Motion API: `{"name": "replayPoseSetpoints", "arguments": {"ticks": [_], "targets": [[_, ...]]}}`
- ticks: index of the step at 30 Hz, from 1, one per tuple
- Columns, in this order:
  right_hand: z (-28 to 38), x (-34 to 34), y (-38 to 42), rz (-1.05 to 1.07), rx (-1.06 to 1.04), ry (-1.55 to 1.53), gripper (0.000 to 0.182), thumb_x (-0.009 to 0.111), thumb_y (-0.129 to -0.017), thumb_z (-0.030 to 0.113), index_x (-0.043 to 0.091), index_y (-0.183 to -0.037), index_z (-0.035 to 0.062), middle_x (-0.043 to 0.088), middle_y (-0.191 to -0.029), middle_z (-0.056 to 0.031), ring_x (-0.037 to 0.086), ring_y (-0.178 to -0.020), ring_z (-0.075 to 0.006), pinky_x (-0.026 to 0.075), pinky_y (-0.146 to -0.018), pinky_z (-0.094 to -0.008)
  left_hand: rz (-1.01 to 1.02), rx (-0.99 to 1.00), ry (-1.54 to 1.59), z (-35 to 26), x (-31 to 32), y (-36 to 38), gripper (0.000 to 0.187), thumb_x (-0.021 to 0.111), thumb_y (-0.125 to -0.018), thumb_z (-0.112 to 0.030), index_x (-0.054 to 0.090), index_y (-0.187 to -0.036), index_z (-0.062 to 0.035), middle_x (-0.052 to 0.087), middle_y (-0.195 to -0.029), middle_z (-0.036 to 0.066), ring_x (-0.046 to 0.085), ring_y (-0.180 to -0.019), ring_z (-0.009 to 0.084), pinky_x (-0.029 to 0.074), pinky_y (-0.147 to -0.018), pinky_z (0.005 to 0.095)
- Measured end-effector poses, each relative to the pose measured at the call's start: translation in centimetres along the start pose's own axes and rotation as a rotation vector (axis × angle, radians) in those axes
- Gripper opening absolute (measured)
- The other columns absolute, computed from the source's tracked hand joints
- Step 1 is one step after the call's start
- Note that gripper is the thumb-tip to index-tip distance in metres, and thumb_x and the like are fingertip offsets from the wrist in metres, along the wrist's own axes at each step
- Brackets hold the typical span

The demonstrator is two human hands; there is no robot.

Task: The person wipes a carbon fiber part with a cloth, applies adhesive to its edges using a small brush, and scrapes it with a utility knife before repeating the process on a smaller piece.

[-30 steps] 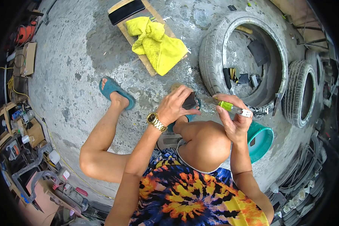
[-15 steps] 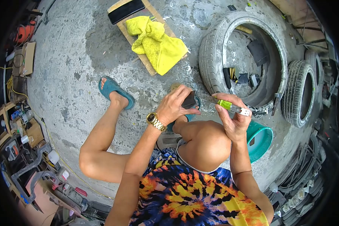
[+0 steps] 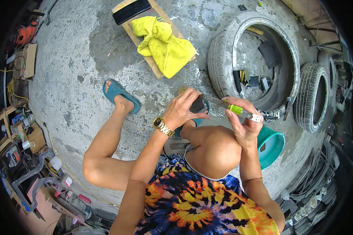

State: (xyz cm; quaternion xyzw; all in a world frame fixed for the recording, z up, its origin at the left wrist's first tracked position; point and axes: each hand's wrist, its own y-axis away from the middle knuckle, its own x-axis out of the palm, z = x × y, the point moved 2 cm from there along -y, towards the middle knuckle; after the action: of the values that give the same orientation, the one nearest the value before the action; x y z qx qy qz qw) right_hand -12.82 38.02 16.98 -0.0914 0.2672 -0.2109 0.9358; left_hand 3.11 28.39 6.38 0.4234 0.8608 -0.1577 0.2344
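Between the fingers and thumb of my left hand (image 3: 181, 107) is a small dark block (image 3: 197, 104), held above my right foot. A gold watch (image 3: 162, 126) circles that wrist. My right hand (image 3: 245, 127) pinches a small object with a lime-green part (image 3: 235, 109) and a white end (image 3: 255, 118); what it is I cannot make out. The two hands are apart, with the green part pointing toward the dark block. Just beyond my right hand lies a large tire (image 3: 221, 58), with dark pieces (image 3: 253, 81) inside its ring.
A wooden board (image 3: 157, 73) bears a yellow cloth (image 3: 169, 55) and a black phone (image 3: 131, 11). Beside my right knee stands a green bucket (image 3: 279, 147). Another tire (image 3: 303, 98) is at the right. Cluttered tools and boxes (image 3: 36, 138) line the left side.
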Motion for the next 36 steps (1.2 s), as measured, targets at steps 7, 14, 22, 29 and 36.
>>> {"name": "replayPoseSetpoints", "arguments": {"ticks": [7, 14, 22, 29, 36], "targets": [[-0.06, -0.04, 0.01, 0.033, 0.01, -0.017, 0.032, 0.073, -0.075, -0.007, 0.063, -0.105, 0.0019, 0.07, -0.096, -0.0134, 0.069, -0.085, -0.027, 0.055, -0.074, -0.0355, 0.016, -0.023, 0.008, -0.07, -0.08, -0.01, 0.069, 0.08, -0.066, -0.051, 0.055, -0.11, -0.005, 0.058, -0.102, 0.01, 0.064, -0.09, 0.0326, 0.055, -0.072, 0.041], [-0.09, 0.01, -0.01, 0.056, 0.07, -0.034, 0.029, 0.073, -0.075, -0.007, 0.063, -0.102, -0.0007, 0.07, -0.096, -0.0133, 0.069, -0.085, -0.0265, 0.055, -0.074, -0.0346, 0.003, -0.003, 0.01, -0.09, -0.08, -0.08, 0.068, 0.08, -0.065, -0.05, 0.056, -0.11, -0.0047, 0.058, -0.103, 0.01, 0.064, -0.09, 0.0325, 0.055, -0.073, 0.0406], [0.29, 0.13, -0.39, 0.067, -0.017, 0.027, 0.029, 0.075, -0.073, -0.006, 0.064, -0.1, -0.0017, 0.07, -0.095, -0.0139, 0.069, -0.083, -0.0279, 0.054, -0.074, -0.0343, -0.001, -0.003, 0.037, 0.11, 0.11, -0.19, 0.067, 0.081, -0.066, -0.048, 0.055, -0.109, -0.0042, 0.058, -0.102, 0.011, 0.063, -0.09, 0.0324, 0.054, -0.073, 0.0405], [0.4, -0.12, -0.08, 0.038, 0.004, 0.02, 0.029, 0.074, -0.073, -0.007, 0.064, -0.099, -0.0023, 0.07, -0.094, -0.0148, 0.069, -0.084, -0.0287, 0.055, -0.075, -0.0351, 0.009, -0.008, 0.047, 0.16, 0.28, -0.26, 0.066, 0.082, -0.066, -0.046, 0.055, -0.109, -0.0038, 0.058, -0.101, 0.011, 0.063, -0.09, 0.0328, 0.054, -0.074, 0.0408], [0.48, 0.0, -0.24, 0.049, 0.005, 0.018, 0.025, 0.072, -0.075, -0.009, 0.063, -0.097, -0.0036, 0.069, -0.092, -0.0145, 0.069, -0.085, -0.0291, 0.054, -0.076, -0.0354, 0.012, -0.024, 0.042, 0.09, 0.06, -0.22, 0.066, 0.082, -0.065, -0.046, 0.055, -0.108, -0.0041, 0.058, -0.101, 0.011, 0.063, -0.089, 0.033, 0.054, -0.073, 0.0409]]}}
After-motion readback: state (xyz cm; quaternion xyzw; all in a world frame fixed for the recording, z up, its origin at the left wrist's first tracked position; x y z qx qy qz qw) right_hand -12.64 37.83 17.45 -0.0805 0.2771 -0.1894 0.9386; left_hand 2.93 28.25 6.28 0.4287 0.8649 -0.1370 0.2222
